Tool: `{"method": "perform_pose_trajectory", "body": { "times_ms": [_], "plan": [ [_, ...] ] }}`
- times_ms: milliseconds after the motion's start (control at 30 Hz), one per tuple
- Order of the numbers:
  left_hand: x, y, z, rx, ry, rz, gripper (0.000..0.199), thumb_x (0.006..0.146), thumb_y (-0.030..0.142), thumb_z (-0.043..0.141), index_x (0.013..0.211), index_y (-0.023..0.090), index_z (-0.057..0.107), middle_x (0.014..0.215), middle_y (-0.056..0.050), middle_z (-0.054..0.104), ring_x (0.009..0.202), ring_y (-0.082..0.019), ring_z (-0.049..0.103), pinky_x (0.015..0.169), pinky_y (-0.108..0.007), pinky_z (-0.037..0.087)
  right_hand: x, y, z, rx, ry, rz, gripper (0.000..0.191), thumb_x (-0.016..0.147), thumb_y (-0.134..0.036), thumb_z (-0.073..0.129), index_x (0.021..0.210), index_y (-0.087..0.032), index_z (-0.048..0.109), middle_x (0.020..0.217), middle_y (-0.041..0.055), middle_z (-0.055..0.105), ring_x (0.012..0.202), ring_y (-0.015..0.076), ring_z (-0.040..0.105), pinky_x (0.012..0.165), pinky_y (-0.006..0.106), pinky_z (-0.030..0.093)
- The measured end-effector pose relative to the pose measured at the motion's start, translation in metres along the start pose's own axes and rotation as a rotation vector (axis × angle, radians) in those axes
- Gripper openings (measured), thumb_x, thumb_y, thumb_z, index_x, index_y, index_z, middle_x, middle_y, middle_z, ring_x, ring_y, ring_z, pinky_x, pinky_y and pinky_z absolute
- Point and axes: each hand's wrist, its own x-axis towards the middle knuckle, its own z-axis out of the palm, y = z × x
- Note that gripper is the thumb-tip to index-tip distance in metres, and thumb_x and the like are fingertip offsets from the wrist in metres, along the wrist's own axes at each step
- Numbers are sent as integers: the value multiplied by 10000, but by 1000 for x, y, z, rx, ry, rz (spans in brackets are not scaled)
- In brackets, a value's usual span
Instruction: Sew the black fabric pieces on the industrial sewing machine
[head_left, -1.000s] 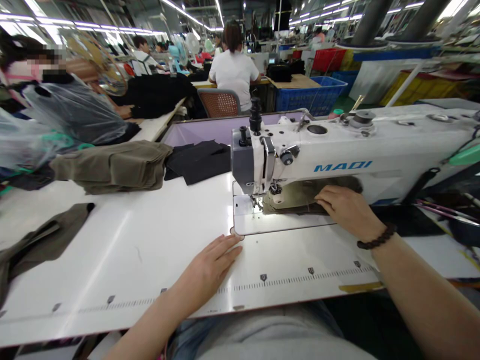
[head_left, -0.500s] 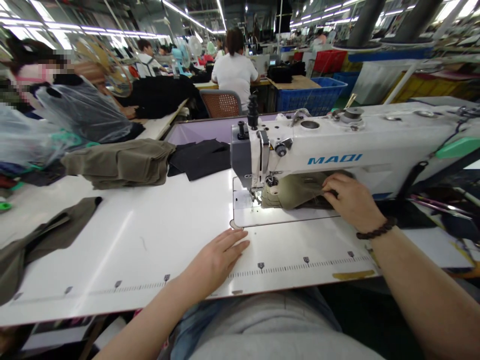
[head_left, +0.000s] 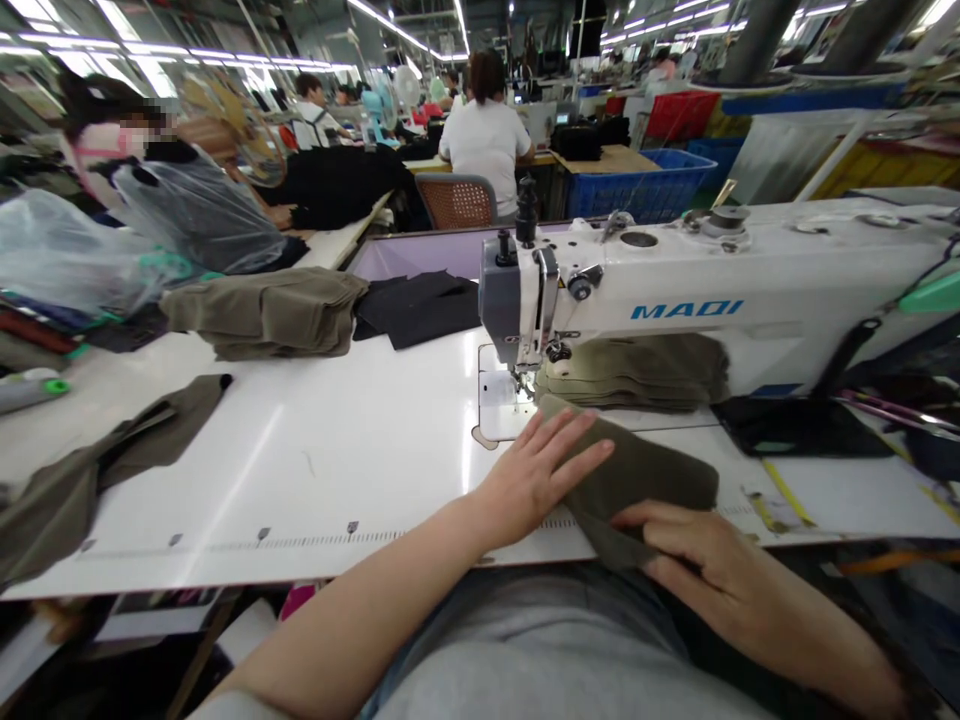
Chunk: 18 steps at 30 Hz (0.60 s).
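Observation:
An olive fabric piece [head_left: 637,470] lies in front of the sewing machine [head_left: 675,290], its near edge hanging toward my lap. My left hand [head_left: 532,475] rests on its left part, fingers spread and flat. Thumb and fingers of my right hand [head_left: 697,570] pinch the near edge. Behind the piece, a stack of olive pieces [head_left: 637,372] sits under the machine arm, right of the needle area.
On the white table [head_left: 360,440], a folded olive pile [head_left: 277,310] and black fabric [head_left: 420,305] lie left of the machine head. Another olive piece [head_left: 157,440] is at far left. A black tray [head_left: 802,425] sits right. Ahead, a person [head_left: 486,140] sits near a blue basket [head_left: 645,190].
My right hand has come from under the machine arm toward me with an olive piece. My left hand has moved right, from the bare table onto that piece. The view has shifted slightly.

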Motion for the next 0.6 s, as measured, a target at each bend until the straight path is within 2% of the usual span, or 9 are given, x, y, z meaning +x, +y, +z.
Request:
{"method": "perform_pose_trajectory", "body": {
  "times_ms": [100, 233, 333, 433, 500, 600],
  "plan": [
    [-6, -9, 2, -7, -14, 64, 401, 912, 124, 305, 1310, 175, 313, 1367, -98, 347, 1290, -252, 239, 1035, -483, 254, -12, 9, 14, 215, 31, 82, 289, 852, -338, 404, 877, -222, 668, 1000, 61, 650, 922, 193, 600, 761, 278, 495],
    [-16, -17, -5, -77, 46, 64, 347, 918, 129, 309, 1255, 145, 386, 1267, -84, 477, 1215, -205, 370, 1042, -434, 270, -17, 17, 19, 354, 182, 176, 302, 828, -412, 452, 878, -229, 686, 1007, 65, 653, 934, 219, 599, 797, 311, 488],
    [-27, -14, -19, -136, 93, 72, 286, 907, 194, 384, 1180, 138, 448, 1176, -83, 549, 1145, -181, 447, 1043, -407, 286, -5, 6, 22, 407, 105, 49, 310, 843, -404, 432, 843, -232, 689, 985, 56, 658, 923, 209, 601, 809, 313, 479],
    [-41, -10, -34, -108, 54, 79, 318, 896, 229, 413, 1195, 120, 421, 1191, -117, 524, 1139, -191, 451, 1035, -416, 298, 13, -9, 26, 479, -1, -60, 330, 856, -401, 412, 826, -224, 690, 955, 50, 662, 888, 196, 606, 820, 310, 466],
    [-50, -12, -40, -12, 46, 28, 342, 891, 164, 385, 1230, 118, 377, 1227, -144, 482, 1154, -208, 434, 1023, -457, 294, 24, -13, 29, 571, 6, -21, 344, 863, -415, 397, 883, -221, 680, 956, 50, 660, 840, 188, 615, 765, 295, 484],
    [-63, -23, -42, 113, 168, -111, 406, 854, 76, 370, 1256, 118, 331, 1196, -166, 476, 1137, -225, 436, 974, -478, 340, 35, -11, 33, 656, 30, 67, 337, 870, -404, 389, 988, -219, 645, 985, 51, 650, 846, 186, 610, 717, 282, 492]
  ]
}}
